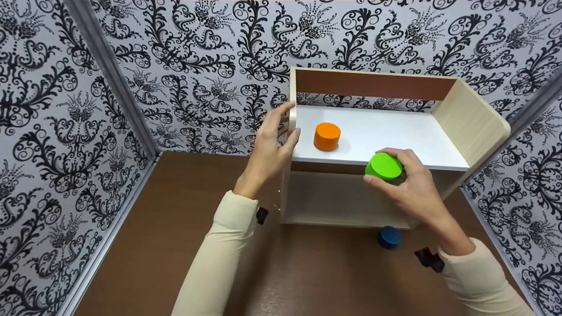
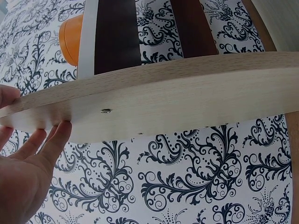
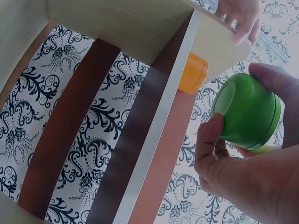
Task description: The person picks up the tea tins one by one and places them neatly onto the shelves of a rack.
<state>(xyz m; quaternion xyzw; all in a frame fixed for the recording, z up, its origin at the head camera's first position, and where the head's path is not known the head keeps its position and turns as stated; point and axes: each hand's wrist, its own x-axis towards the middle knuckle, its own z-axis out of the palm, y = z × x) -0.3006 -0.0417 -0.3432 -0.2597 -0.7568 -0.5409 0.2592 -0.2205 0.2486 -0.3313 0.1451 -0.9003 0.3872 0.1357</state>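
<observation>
Btwn R fingers [image 1: 405,158]: green cylinder [image 1: 384,166], nr wht shelf [image 1: 382,127].

Right of centre in the head view, a shelf unit [image 1: 476,123] stands before the wall [image 1: 197,66], the left hand [image 1: 272,142] on its left side panel [image 1: 293,87], a first jar [image 1: 327,137] on the left of its upper shelf [image 1: 386,127], a second jar [image 1: 384,166] in the right hand [image 1: 415,184] near that shelf's front edge, and a third jar [image 1: 389,238] on the floor [image 1: 197,210], lower right.
</observation>
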